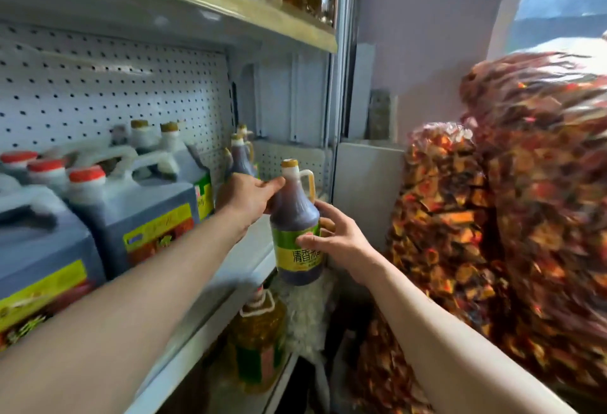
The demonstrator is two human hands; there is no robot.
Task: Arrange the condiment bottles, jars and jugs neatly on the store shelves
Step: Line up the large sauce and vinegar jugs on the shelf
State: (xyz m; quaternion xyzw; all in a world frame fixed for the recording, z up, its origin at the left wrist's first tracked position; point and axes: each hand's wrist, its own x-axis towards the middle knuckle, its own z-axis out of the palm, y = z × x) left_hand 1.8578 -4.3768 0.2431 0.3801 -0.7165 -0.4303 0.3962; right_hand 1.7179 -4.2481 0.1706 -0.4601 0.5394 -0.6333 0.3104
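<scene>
Both hands hold the dark vinegar bottle (297, 226) upright at the shelf's (210, 302) right end, the left hand (249, 196) curled round its shoulder, the right hand (331, 236) pinching its label, seemingly to seat it beside the big jugs (131, 210).

Single head cam, looking forward and slightly down, real close to the white metal shelf (259, 259) and perforated grey back panel (115, 91).

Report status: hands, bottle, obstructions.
Left hand grips bottle shoulder, right hand holds label. Bottle off shelf edge. Jugs left.
</scene>
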